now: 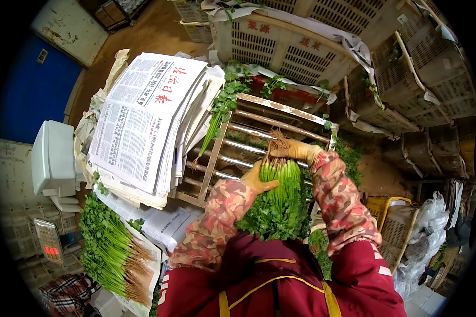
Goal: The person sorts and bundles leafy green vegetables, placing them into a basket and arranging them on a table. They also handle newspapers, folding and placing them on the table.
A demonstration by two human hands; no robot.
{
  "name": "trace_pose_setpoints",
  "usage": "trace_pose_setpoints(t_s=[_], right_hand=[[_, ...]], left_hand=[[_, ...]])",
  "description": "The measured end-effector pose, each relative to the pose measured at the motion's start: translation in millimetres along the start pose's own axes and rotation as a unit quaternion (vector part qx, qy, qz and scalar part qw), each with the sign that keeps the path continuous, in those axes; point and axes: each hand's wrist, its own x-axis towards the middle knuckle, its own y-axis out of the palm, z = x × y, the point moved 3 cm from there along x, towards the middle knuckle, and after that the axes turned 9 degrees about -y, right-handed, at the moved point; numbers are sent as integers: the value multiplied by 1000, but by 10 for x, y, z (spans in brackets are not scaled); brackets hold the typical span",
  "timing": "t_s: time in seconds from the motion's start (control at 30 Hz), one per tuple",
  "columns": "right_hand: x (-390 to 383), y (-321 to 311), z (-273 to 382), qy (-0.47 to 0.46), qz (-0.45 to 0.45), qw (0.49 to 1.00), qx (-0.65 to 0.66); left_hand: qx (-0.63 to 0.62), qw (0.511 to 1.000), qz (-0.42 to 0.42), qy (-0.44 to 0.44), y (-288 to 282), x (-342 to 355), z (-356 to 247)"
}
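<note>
So the bunch of greens point(281, 198) is right in front of the person's chest, roots point(277, 141) pointing away and leaves down by the jacket point(296, 301). Both hands have hold of it: the right hand point(293, 151) is wrapped over the stem bases by the roots, the left hand point(260, 178) grips the left side. Can't tell if any weight sits on the metal rack point(283, 109) underneath.

What could bite them: nothing visible ties the stems, so a slack left hand would probably let some fan out or slip between the bars. Squeeze too hard and stalks may snap.

Pose-wise, both elbows are out, forearms angling inward, left thumb laid across the stems, right hand coming over from the side.

Further out there's a newspaper stack point(137, 127) to the left, a second pile of greens point(108, 245) lower left, and plastic crates point(280, 45) beyond.
</note>
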Motion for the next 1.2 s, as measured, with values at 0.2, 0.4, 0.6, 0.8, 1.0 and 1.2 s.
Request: trace_pose_setpoints(t_s=[0.2,0.4,0.6,0.8,1.0,1.2], right_hand=[[-77,202,32,55,-15,997,61],[-59,329,28,30,-37,998,-51],[-333,543,129,24,-202,946,-254],[-1283,557,1243,-61,-324,929,-167],[-1745,-956,168,-133,-441,887,-41],[-1592,-567,467,-150,-442,880,-90]], left_hand=[[-102,992,-15,67,250,104,173],[-16,996,-30,88,292,191,248],[63,995,-64,49,386,-27,80],[-63,950,-238,192,-448,-1245,-595],[-12,938,-295,181,-409,-1471,-88],[-360,908,-207,51,-197,-1286,766]])
